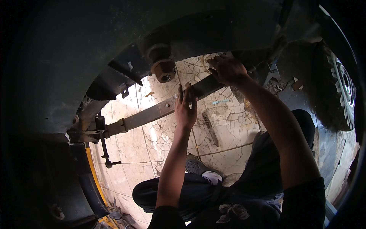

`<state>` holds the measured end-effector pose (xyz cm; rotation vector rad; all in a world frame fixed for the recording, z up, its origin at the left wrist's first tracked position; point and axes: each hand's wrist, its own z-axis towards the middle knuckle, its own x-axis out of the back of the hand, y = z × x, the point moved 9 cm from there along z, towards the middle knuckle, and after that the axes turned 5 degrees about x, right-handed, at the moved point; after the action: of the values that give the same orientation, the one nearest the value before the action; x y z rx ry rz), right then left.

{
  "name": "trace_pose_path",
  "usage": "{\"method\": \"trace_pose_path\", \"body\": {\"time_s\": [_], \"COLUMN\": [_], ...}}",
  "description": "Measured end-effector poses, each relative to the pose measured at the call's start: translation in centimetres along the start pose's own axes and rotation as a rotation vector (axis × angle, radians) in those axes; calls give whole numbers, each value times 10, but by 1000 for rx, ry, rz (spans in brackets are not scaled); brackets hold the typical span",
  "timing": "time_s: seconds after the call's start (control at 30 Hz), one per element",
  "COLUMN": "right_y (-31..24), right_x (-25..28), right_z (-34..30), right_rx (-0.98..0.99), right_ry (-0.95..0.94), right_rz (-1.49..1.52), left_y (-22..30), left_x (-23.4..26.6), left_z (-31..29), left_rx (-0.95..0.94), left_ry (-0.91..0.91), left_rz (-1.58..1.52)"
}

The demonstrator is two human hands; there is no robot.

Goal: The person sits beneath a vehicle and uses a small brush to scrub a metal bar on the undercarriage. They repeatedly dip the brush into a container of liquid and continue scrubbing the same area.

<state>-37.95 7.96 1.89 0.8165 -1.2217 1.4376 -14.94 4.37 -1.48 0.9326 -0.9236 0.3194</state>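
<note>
A long dark leaf spring [145, 117] runs slantwise under a vehicle body, with a clip [121, 125] near its left end and a small bolt head [167, 105] on its face. My left hand [185, 108] lies on the middle of the spring, fingers stretched out. Farther right, my right hand [228, 69] rests at the spring's upper right part, its fingers apart and slightly bent; they seem to hold nothing. Just above the spring, a large brownish hex-shaped fitting [164, 71] with a threaded hole hangs from the underside.
Cracked tiles [137, 152] cover the floor, where a dark file-like strip [210, 129] lies. An open-ended wrench [272, 73] is at the right, near a big toothed wheel [345, 91]. A rod with a jointed end [106, 158] hangs at the left. Dark body panels [57, 68] loom overhead.
</note>
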Motion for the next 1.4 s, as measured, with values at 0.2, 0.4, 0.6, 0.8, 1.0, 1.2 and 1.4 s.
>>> {"method": "trace_pose_path", "body": {"time_s": [0.2, 0.4, 0.6, 0.8, 1.0, 1.2, 1.4], "right_y": [-1, -3, 0, 2, -1, 1, 0], "right_x": [3, 3, 0, 1, 3, -1, 5], "right_z": [0, 0, 1, -1, -1, 0, -2], "right_rx": [-5, -4, -11, -34, -37, -43, -37], "right_ry": [-51, -44, -42, -19, -49, -52, -25], "right_rz": [-26, -52, -30, -45, -53, -62, -44], "left_y": [-1, -5, -12, -8, 0, 14, 39], "left_x": [10, 12, 26, 27, 20, 17, 1], "left_z": [9, 8, 14, 11, 2, 4, 14], "left_rx": [218, 122, 140, 128, -31, -6, -170], "left_ry": [177, 225, 267, 255, 207, 62, -6], "left_rz": [-1, -81, 1, 6, 110, 175, 328]}}
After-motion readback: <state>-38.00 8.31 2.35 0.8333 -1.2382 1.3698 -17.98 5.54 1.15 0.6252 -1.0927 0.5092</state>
